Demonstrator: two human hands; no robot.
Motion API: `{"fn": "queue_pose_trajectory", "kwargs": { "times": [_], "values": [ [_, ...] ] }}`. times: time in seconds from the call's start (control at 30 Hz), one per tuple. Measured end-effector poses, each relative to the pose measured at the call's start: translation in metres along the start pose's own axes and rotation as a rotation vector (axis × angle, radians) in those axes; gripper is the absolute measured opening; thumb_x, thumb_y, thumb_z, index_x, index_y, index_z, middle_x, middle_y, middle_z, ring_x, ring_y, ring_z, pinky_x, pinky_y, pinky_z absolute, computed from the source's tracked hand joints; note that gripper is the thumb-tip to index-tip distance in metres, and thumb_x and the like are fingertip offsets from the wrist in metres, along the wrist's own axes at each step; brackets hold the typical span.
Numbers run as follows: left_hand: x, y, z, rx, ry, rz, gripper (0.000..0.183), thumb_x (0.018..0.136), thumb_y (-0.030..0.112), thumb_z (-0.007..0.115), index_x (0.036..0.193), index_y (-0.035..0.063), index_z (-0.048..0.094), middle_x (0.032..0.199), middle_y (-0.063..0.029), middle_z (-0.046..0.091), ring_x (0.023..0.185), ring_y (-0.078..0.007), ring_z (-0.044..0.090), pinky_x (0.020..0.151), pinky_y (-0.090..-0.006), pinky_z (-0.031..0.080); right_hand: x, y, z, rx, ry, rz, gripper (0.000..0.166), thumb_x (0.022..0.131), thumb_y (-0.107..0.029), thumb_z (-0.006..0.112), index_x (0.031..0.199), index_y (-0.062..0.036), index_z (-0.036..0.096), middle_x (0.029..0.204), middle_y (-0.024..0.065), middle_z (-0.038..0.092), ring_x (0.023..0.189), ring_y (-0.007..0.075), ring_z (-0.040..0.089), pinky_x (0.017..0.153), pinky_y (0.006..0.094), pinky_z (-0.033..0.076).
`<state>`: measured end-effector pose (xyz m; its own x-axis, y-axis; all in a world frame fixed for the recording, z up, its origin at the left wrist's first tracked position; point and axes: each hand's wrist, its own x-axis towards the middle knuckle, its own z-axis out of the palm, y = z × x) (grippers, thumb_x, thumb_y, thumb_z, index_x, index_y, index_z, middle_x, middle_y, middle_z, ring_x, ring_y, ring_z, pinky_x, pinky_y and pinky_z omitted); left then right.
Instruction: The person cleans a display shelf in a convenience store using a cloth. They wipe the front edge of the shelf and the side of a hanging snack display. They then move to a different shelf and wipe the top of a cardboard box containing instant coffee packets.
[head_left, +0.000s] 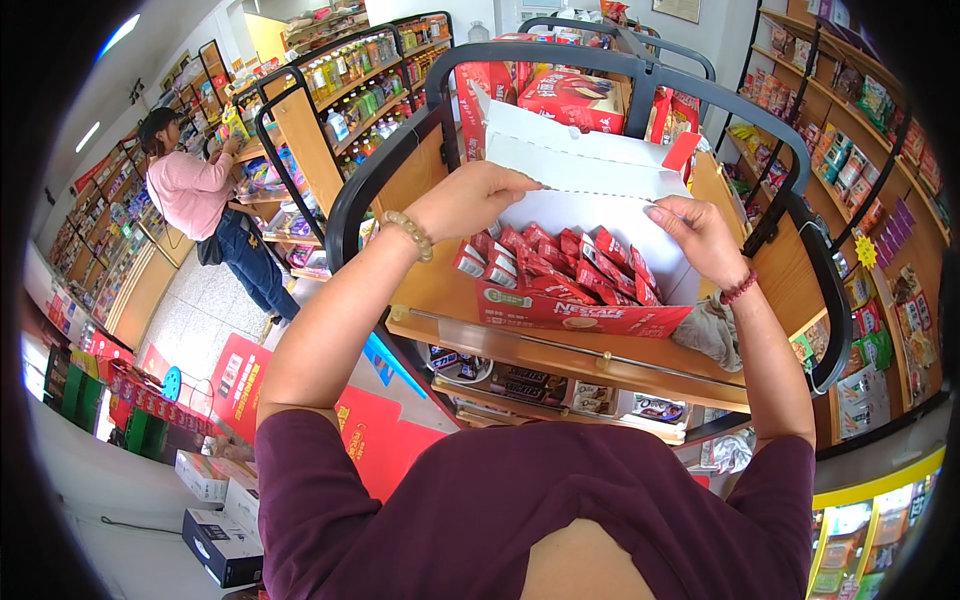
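A red Nescafé carton (585, 319) with a white inside stands on the wooden top shelf, its lid raised at the back. Many red coffee sachets (562, 262) lie loosely in it. My left hand (487, 193) pinches the dotted, perforated edge of the white lid (592, 165) between thumb and fingers, left of its middle. At the right part of that same edge, my right hand (688, 229) grips the cardboard between thumb and forefinger. A grey cloth (709, 334) lies beside the carton's right front corner.
Black metal rails (540, 51) surround the shelf top. Behind the carton stand red food boxes (574, 97). Chocolate boxes (525, 382) fill the shelf below. At the left, a person in a pink top (191, 191) faces another shelf. Packed snack shelves (847, 135) stand at the right.
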<state>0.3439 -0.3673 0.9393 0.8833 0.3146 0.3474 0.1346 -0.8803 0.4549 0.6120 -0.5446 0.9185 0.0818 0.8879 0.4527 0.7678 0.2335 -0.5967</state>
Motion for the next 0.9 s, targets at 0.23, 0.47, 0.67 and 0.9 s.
{"fn": "queue_pose_trajectory", "kwargs": {
  "times": [0.23,0.47,0.67,0.9],
  "values": [
    [-0.004,0.002,0.001,0.185,0.019,0.077,0.031,0.087,0.001,0.05,0.116,0.0039,0.059,0.1,-0.0205,0.063,0.091,-0.0314,0.062,0.08,-0.035,0.048,0.003,0.002,-0.001,0.022,-0.018,-0.034,0.025,0.092,-0.023,0.059,0.089,0.0018,0.063,0.068,0.0011,0.053,0.067,0.0075,0.044,0.062,0.0255,0.041],
    [-0.002,0.01,-0.001,0.434,-0.021,0.139,0.037,0.084,-0.002,0.046,0.118,0.0047,0.057,0.1,-0.0209,0.063,0.094,-0.0367,0.059,0.08,-0.0405,0.048,0.006,0.007,0.0,-0.014,-0.002,-0.034,0.026,0.091,-0.026,0.06,0.088,-0.0009,0.065,0.067,0.0064,0.057,0.064,0.0102,0.049,0.061,0.0287,0.044],
    [0.002,0.014,-0.002,0.48,-0.027,0.164,0.029,0.085,0.003,0.049,0.111,0.0019,0.06,0.094,-0.0202,0.064,0.087,-0.0353,0.061,0.077,-0.0403,0.049,0.008,0.007,-0.001,-0.019,-0.018,-0.036,0.025,0.091,-0.025,0.06,0.088,-0.0001,0.064,0.066,0.0076,0.058,0.063,0.0109,0.049,0.061,0.0294,0.044],
    [0.008,0.032,0.001,0.229,-0.033,-0.104,0.026,0.088,0.026,0.058,0.093,0.0009,0.064,0.069,-0.0176,0.058,0.057,-0.025,0.052,0.057,-0.0335,0.042,0.006,0.003,-0.008,0.022,-0.124,-0.01,0.026,0.092,-0.022,0.058,0.092,0.0037,0.062,0.076,0.0001,0.057,0.074,0.0058,0.047,0.068,0.0241,0.043]
  ]
}}
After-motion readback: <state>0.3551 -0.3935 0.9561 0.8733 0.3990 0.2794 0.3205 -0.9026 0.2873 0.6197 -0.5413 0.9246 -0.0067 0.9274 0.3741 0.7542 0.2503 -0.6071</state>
